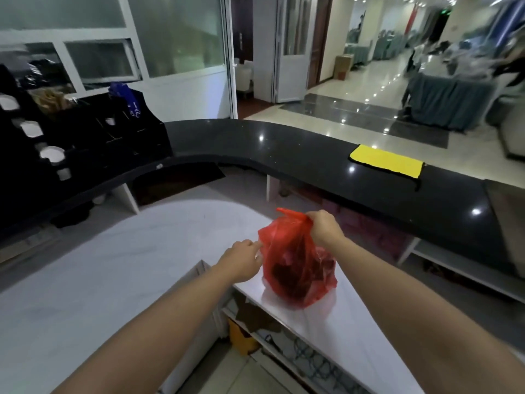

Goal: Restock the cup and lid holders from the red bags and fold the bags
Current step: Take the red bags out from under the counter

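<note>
A full red plastic bag [298,268] stands on the white lower counter [335,317] in front of me, with dark contents showing through. My right hand [324,226] grips the bunched top of the bag. My left hand [244,260] is at the bag's left edge, fingers against the plastic; whether it pinches the plastic I cannot tell. The black cup and lid holder [56,137] stands far left on the dark curved counter, with white cups or lids [52,155] showing in its round openings.
A yellow cloth [386,162] lies on the dark curved counter [284,149] at the right. A blue item [125,98] sits atop the holder. Shelves below the white counter hold a yellow box [241,336] and cables. A lobby with draped tables lies beyond.
</note>
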`<state>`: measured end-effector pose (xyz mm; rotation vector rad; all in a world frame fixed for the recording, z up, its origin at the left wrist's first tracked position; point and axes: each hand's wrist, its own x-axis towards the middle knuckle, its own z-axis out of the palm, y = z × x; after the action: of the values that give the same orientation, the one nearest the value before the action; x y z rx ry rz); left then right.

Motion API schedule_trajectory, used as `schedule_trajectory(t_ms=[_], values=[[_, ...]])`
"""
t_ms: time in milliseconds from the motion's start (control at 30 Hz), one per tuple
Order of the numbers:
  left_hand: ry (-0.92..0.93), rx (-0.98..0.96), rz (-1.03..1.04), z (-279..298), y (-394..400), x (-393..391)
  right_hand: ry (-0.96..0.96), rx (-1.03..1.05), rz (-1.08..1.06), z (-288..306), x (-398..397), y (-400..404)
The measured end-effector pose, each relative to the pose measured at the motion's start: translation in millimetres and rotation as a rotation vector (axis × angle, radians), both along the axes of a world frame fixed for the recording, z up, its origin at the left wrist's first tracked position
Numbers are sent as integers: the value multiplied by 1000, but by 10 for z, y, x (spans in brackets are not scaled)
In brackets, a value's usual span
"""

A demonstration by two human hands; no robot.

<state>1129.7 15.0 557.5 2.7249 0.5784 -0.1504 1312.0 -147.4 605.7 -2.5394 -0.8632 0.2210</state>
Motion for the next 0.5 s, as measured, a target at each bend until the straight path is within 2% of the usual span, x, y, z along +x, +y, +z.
schedule_trajectory(t_ms=[233,333,500], values=[[-1,-28,4,-69,-6,44,-13,-29,13,-41,1,-125],[-10,-37,39,-72,-32,-34,-154,15,3,-44,-38,-55],[16,-54,147,-86,-18,-434,-305,132,144,-72,-380,284]])
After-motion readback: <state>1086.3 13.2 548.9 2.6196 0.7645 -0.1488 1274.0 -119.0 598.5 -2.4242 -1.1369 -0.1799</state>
